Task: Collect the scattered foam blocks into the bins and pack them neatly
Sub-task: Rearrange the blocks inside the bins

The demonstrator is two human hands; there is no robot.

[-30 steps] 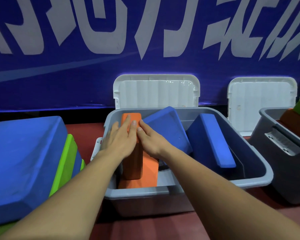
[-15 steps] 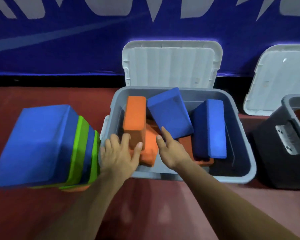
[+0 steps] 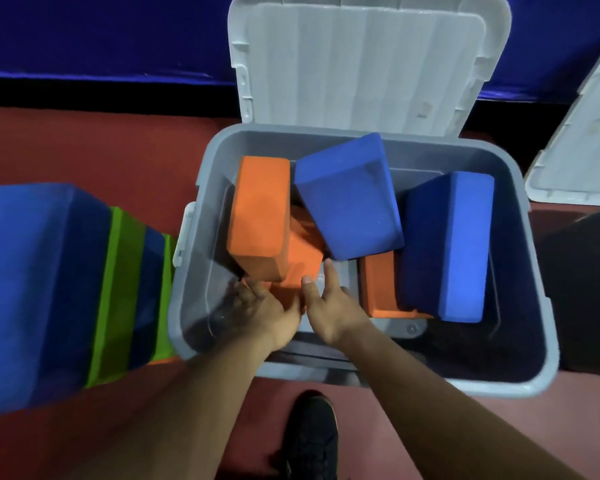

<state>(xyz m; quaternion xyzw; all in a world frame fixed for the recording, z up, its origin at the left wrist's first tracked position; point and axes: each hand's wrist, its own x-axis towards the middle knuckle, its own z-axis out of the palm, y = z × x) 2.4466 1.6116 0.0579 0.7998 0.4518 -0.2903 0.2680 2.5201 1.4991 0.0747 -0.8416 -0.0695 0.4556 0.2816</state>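
Note:
An open grey bin (image 3: 537,282) holds several foam blocks. An orange block (image 3: 260,216) leans at the left, with a tilted blue block (image 3: 347,195) beside it. Another blue block (image 3: 454,244) stands on edge at the right, over a flat orange block (image 3: 378,289). A lower orange block (image 3: 303,265) lies under the leaning ones. My left hand (image 3: 264,310) grips its near left end, fingers curled at the edge. My right hand (image 3: 329,306) holds its near right corner, thumb on top and index finger along the side.
A stack of blue (image 3: 32,289) and green blocks (image 3: 122,289) stands left of the bin. The bin's white lid (image 3: 361,64) leans on the blue wall behind. A second lid (image 3: 586,150) and a dark bin (image 3: 586,289) are at the right. My black shoe (image 3: 312,434) is on the red floor.
Both hands came down from the top of the leaning orange block to the lower orange block near the bin's front wall. The view tipped downward over the bin.

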